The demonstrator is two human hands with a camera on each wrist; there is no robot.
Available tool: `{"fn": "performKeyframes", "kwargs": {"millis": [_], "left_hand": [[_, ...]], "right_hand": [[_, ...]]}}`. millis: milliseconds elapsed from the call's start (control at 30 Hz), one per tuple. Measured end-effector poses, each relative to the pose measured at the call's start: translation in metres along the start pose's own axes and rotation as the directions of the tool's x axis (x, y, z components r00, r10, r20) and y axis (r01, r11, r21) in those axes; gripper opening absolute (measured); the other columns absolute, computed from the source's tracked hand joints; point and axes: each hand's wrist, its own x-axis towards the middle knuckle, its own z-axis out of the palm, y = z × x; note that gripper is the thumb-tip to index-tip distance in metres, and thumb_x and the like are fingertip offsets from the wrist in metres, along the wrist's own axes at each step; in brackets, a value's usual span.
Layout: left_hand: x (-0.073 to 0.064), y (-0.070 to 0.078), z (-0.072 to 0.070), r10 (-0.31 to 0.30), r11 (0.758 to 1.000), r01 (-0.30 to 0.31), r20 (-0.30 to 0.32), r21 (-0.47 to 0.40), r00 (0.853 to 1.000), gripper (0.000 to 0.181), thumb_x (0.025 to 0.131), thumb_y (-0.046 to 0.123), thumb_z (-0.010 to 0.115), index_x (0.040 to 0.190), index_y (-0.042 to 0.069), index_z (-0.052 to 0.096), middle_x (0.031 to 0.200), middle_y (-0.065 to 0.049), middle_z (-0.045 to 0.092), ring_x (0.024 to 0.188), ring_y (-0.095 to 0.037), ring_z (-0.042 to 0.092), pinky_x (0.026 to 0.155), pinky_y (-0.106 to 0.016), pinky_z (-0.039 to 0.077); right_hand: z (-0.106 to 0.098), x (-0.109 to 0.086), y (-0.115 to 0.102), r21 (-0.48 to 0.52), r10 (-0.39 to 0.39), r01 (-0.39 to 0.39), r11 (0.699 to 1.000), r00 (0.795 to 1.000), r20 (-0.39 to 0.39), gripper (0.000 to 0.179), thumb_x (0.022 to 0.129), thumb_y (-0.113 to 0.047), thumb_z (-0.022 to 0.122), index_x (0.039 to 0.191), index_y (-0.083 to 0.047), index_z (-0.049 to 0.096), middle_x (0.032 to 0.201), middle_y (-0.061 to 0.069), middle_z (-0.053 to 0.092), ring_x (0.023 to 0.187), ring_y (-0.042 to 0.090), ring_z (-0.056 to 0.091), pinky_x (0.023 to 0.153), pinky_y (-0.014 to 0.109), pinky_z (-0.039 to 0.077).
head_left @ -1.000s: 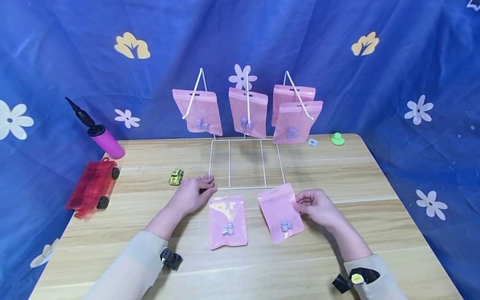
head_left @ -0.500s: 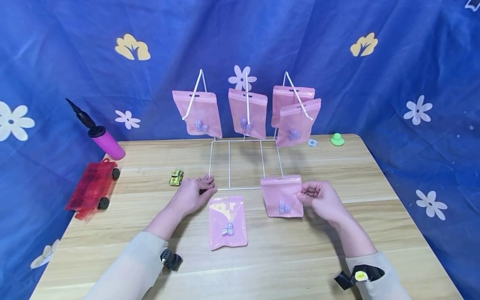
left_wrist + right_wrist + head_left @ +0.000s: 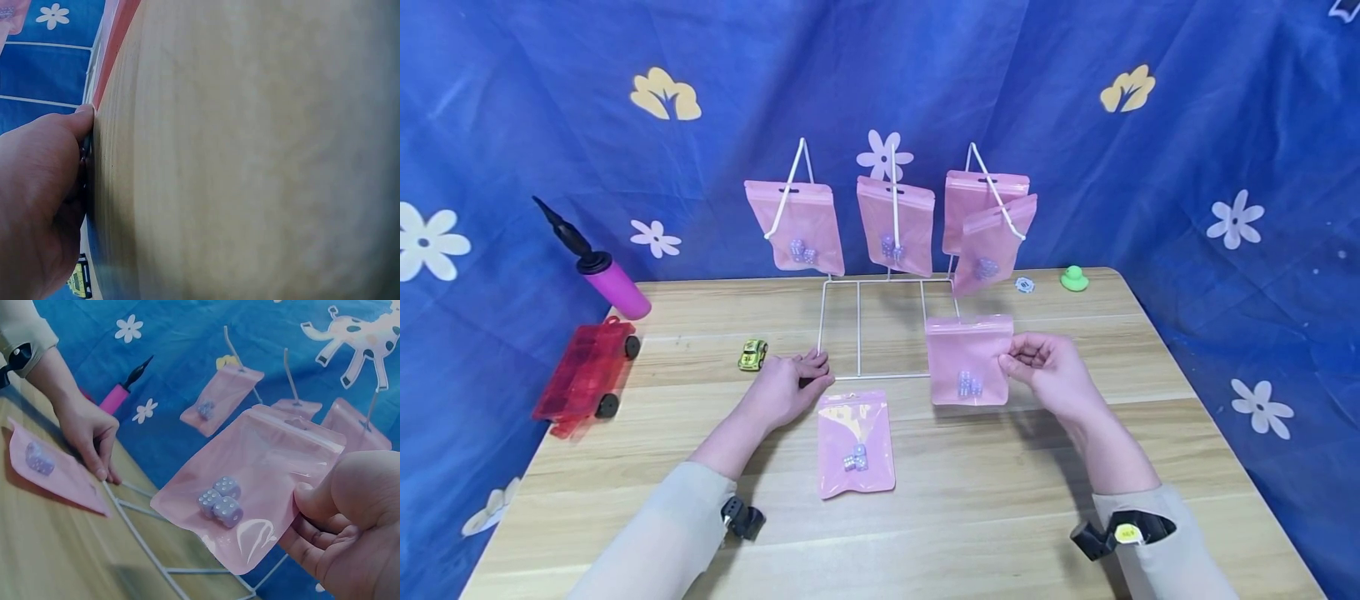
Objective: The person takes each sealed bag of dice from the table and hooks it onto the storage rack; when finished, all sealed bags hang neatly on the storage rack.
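Note:
My right hand pinches the right edge of a pink zip pouch with several lavender dice inside. The pouch hangs upright above the front right part of a white wire display rack. In the right wrist view, thumb and fingers grip the pouch's side. My left hand holds the rack's front left corner at the table. Another pink pouch with dice lies flat on the wood in front of the rack. More pink pouches hang on the rack's hooks: left, middle, and two at right.
A yellow toy car stands left of the left hand. Further left are a red toy cart and a magenta hand pump. A green duck and a small chip sit at the back right. Blue cloth hangs behind.
My right hand has raised the pouch from near the table towards the rack, turning it upright. The front right hanging pouch has swung round on its hook. My left hand stays put.

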Motion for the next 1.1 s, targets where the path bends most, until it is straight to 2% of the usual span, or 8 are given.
{"fn": "performKeyframes", "kwargs": {"millis": [467, 833, 1100], "left_hand": [[0.0, 0.0, -0.001, -0.001, 1.0, 0.001, 0.005, -0.003, 1.0, 0.028, 0.098, 0.021, 0.079, 0.116, -0.002, 0.079, 0.135, -0.016, 0.067, 0.135, -0.033, 0.059, 0.119, -0.05, 0.04], [0.001, 0.0, 0.0, 0.011, 1.0, -0.011, 0.002, -0.012, 1.0, 0.028, 0.098, 0.02, 0.079, 0.115, -0.002, 0.079, 0.134, -0.018, 0.068, 0.134, -0.034, 0.059, 0.118, -0.05, 0.041], [0.001, 0.0, 0.0, 0.018, 1.0, -0.018, -0.01, -0.02, 1.0, 0.028, 0.097, 0.02, 0.08, 0.114, -0.002, 0.079, 0.132, -0.018, 0.069, 0.132, -0.033, 0.061, 0.117, -0.049, 0.043]], "right_hand": [[0.012, 0.012, -0.045, 0.093, -0.112, 0.111, 0.989, 0.994, -0.003, 0.01, 0.095, 0.009, 0.071, 0.103, 0.005, 0.074, 0.091, 0.007, 0.076, 0.082, 0.012, 0.07, 0.071, 0.022, 0.059], [0.027, 0.021, -0.075, 0.162, -0.205, 0.201, 0.966, 0.979, 0.011, 0.011, 0.094, 0.012, 0.071, 0.103, 0.007, 0.074, 0.092, 0.01, 0.075, 0.082, 0.014, 0.07, 0.074, 0.023, 0.061], [0.043, 0.029, -0.089, 0.208, -0.271, 0.259, 0.943, 0.962, 0.032, 0.012, 0.093, 0.015, 0.07, 0.105, 0.015, 0.072, 0.09, 0.008, 0.076, 0.081, 0.013, 0.071, 0.073, 0.021, 0.061]]}}
